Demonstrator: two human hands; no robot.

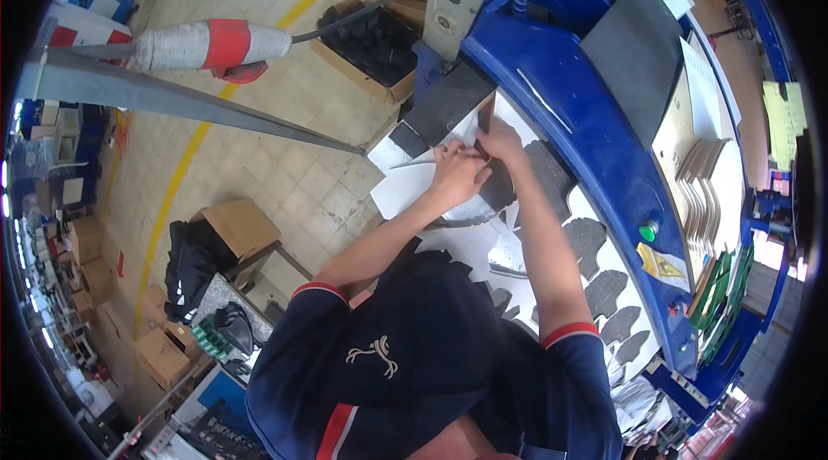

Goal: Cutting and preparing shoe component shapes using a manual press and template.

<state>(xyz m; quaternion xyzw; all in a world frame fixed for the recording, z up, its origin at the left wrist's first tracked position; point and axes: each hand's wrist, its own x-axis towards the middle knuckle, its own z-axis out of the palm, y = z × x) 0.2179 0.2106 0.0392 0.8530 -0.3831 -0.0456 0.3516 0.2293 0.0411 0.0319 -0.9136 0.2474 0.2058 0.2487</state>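
My left hand [459, 174] rests over dark sheet pieces on the white work surface [392, 194], its fingers bent and apart. Close beside it, my right hand [501, 143] is closed on the edge of a dark, thin strip [486, 115] that stands up from the surface. A dark cut piece [498, 192] lies under and between the hands. Just beyond them is a flat black sheet [450, 105]. Several dark grey shaped cut-outs [586, 246] lie along the surface to the right of my right forearm. My fingers partly hide what they touch.
A blue machine frame [595, 106] curves along the right, with a green button [649, 231] and stacked curved forms [703, 180]. An open carton [366, 50] of black pieces stands on the floor ahead. A grey metal bar [216, 102] crosses the left side.
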